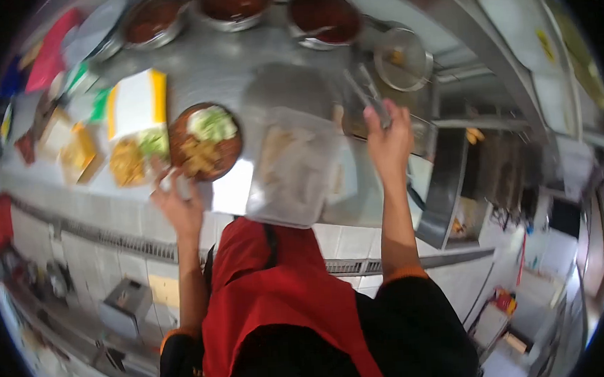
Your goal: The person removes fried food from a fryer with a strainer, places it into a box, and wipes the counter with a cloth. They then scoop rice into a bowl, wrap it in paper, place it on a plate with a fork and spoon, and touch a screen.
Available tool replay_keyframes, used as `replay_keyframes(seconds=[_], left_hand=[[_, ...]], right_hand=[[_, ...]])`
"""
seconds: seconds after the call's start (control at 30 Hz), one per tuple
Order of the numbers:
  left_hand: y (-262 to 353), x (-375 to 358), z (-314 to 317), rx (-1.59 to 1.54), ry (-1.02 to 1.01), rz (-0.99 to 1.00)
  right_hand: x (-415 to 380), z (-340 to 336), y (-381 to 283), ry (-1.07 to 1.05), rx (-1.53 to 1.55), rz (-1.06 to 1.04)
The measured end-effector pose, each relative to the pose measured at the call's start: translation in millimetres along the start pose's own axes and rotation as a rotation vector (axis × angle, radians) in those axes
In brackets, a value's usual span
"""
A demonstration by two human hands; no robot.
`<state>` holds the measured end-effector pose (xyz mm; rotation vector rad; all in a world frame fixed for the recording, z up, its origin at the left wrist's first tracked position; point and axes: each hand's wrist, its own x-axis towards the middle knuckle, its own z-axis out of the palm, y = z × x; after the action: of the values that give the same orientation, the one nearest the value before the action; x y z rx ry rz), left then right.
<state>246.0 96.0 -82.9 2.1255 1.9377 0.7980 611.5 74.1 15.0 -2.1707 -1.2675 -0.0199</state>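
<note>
At the left of the frame, a small yellow-and-white paper carton point(82, 155) stood on the long, grey, metallic-looking counter point(204, 76). Next to it, an unfolded white paper box with yellow edges point(137, 105) lay with golden, rough-surfaced food point(127, 163) and shredded green lettuce point(153, 142) at its lower edge.

Left of centre, my bare left hand point(177, 200) was at the counter's front edge, fingers bent around a small whitish object point(183, 186). Blur hid what it was, and I cannot tell how firmly I had it.

Just right of those fingers sat a round, dark-rimmed dish point(239, 142) of reddish-brown sauce, topped with pale green shreds and golden pieces. I judged it heavy with liquid and apt to slop if tilted; it wanted a level hold, both hands under opposite sides of the rim.

In the middle of the frame, a translucent rectangular plastic tub point(302, 188) stuck out over the edge, pale contents blurred inside. I took it for light, slightly flexible and best held by its long sides.

Right of centre, my right hand point(391, 135) gripped slim silver metal tongs point(357, 88) near their lower end, arms apart and pointing up the frame. They looked light, stiff and springy, possibly slippery if greasy. A round mesh strainer point(403, 59) lay beyond, at the upper right.
</note>
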Motion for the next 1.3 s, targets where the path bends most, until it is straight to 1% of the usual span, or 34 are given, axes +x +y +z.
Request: replay_keyframes(seconds=[0.03,0.07,0.1,0.13,0.17,0.2,0.23,0.27,0.33,0.37,0.4,0.43,0.47,0.53,0.57,0.6,0.63,0.7,0.77,0.83,0.87,0.93,0.97,1.0,1.03,1.1,1.17,1.23,1.3], left_hand=[[4,-2,0,0.059,0.048,-0.048],[6,-2,-1,0.095,0.046,-0.065],[8,-3,3,0.140,0.035,-0.124],[8,-5,7,0.133,0.032,-0.110],[8,-7,10,0.161,0.022,-0.099],[8,-7,11,0.194,0.013,-0.090],[11,-6,10,0.182,-0.031,-0.103],[14,-5,11,0.192,-0.025,-0.103],[17,-3,11,0.160,-0.060,-0.098],[22,-1,9,0.151,-0.024,-0.101],[25,1,10,0.168,-0.016,-0.115],[24,1,7,0.124,0.034,-0.107],[19,-1,2,0.092,0.089,-0.108],[11,-9,-3,0.120,0.106,-0.172],[6,-14,-3,0.127,0.082,-0.198],[2,-19,-3,0.128,0.057,-0.219],[2,-24,-3,0.113,0.047,-0.217],[7,-26,0,0.076,0.036,-0.208],[10,-27,3,0.080,0.029,-0.203],[9,-25,3,0.063,0.032,-0.215],[8,-24,4,0.050,0.027,-0.219],[7,-23,4,0.057,0.056,-0.212],[6,-22,4,0.043,0.024,-0.211],[5,-20,5,0.028,-0.010,-0.207],[4,-19,6,0.024,0.005,-0.189],[4,-19,4,0.003,-0.013,-0.212],[1,-11,2,-0.027,-0.018,-0.205],[-3,-10,-8,-0.091,0.003,-0.191],[-9,-17,-28,-0.175,0.010,-0.167]], right_hand=[[21,-5,29,0.060,-0.113,0.041],[44,-6,58,0.112,-0.213,0.079],[64,-4,84,0.110,-0.270,0.135],[81,3,108,0.100,-0.318,0.187],[95,13,127,0.105,-0.315,0.194],[108,26,144,0.062,-0.320,0.242],[118,34,155,0.014,-0.322,0.288],[127,39,157,0.012,-0.310,0.287],[136,48,160,-0.085,-0.306,0.414],[137,48,163,-0.069,-0.359,0.369],[136,40,151,-0.088,-0.422,0.435],[133,40,168,0.007,-0.386,0.310],[125,34,172,0.072,-0.302,0.183],[94,14,133,0.105,-0.180,0.035],[76,4,107,0.002,-0.054,-0.034],[55,-4,70,-0.033,-0.081,-0.136],[32,-7,36,-0.125,-0.036,-0.083],[-7,5,-5,-0.267,0.014,-0.250],[-35,25,-39,-0.385,0.103,-0.500],[-58,49,-67,-0.515,0.002,-0.579],[-64,60,-80,-0.515,0.005,-0.597],[-72,74,-100,-0.690,-0.210,-0.620],[-71,73,-103,-0.689,-0.206,-0.634],[-70,72,-106,-0.678,-0.211,-0.590],[-70,68,-108,-0.672,-0.218,-0.542],[-61,43,-91,-0.603,-0.046,-0.487],[-56,4,-74,-0.360,0.053,-0.380],[-56,-14,-30,-0.189,-0.091,-0.199],[-50,2,52,-0.040,-0.069,-0.073]])
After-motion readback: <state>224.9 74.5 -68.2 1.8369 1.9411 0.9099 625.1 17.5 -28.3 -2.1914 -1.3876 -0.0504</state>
